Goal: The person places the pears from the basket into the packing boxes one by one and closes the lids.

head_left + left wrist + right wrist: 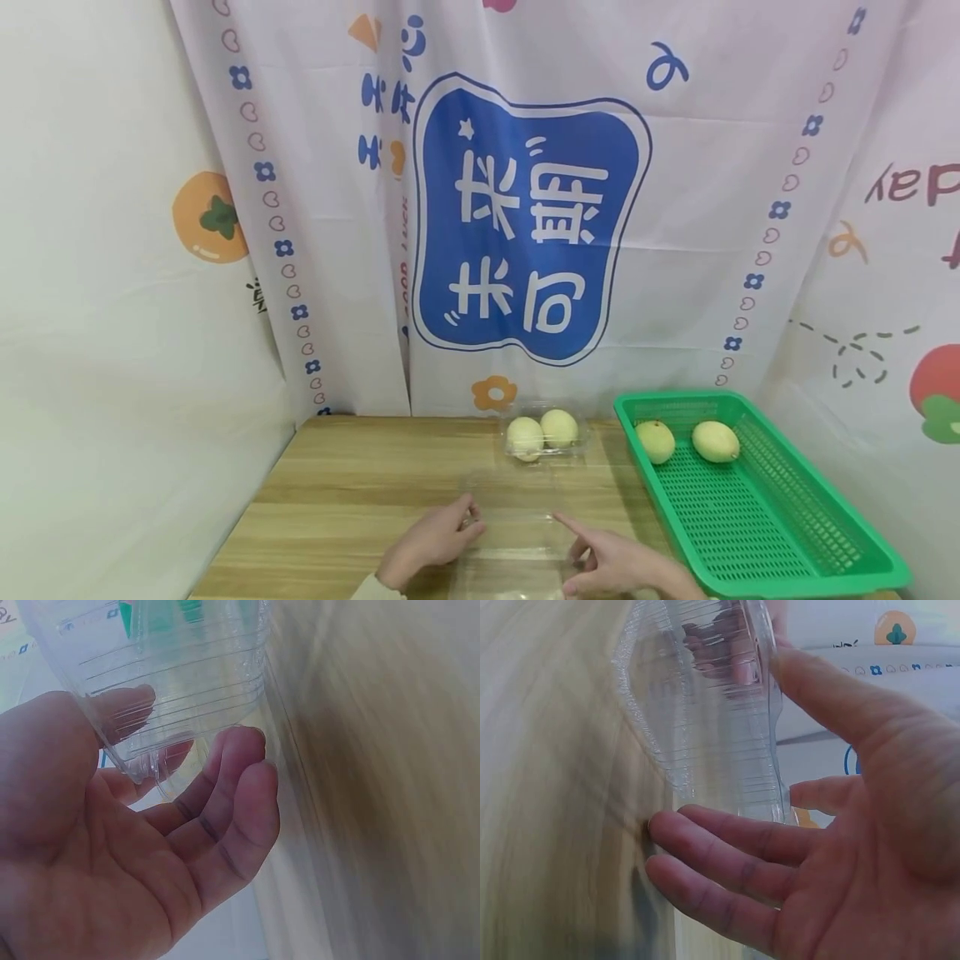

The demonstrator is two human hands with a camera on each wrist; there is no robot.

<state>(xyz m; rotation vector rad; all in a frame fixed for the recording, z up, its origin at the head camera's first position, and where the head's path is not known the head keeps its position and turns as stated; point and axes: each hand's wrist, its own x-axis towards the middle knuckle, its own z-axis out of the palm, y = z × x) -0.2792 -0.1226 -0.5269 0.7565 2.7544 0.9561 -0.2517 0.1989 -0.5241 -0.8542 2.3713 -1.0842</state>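
Observation:
An empty clear plastic clamshell box (517, 533) lies unfolded on the table between both hands. At its left side, my left hand (438, 537) grips the hinge region; in the left wrist view, the thumb and curled fingers (255, 802) are around a corner of the ribbed wall. My right hand (611, 562) is at the right side, its index finger stretched along the box. Seen from the right wrist, the thumb touches the rim while the other fingers (712, 840) extend loosely beside the ribbed wall (727, 750).
Toward the back, another clear box (547, 452) holds two pale yellow pears (559, 428). To the right stands a green plastic basket (810, 542) with two more pears (716, 442) at its far end. A printed curtain (345, 333) hangs behind the wooden table (337, 483).

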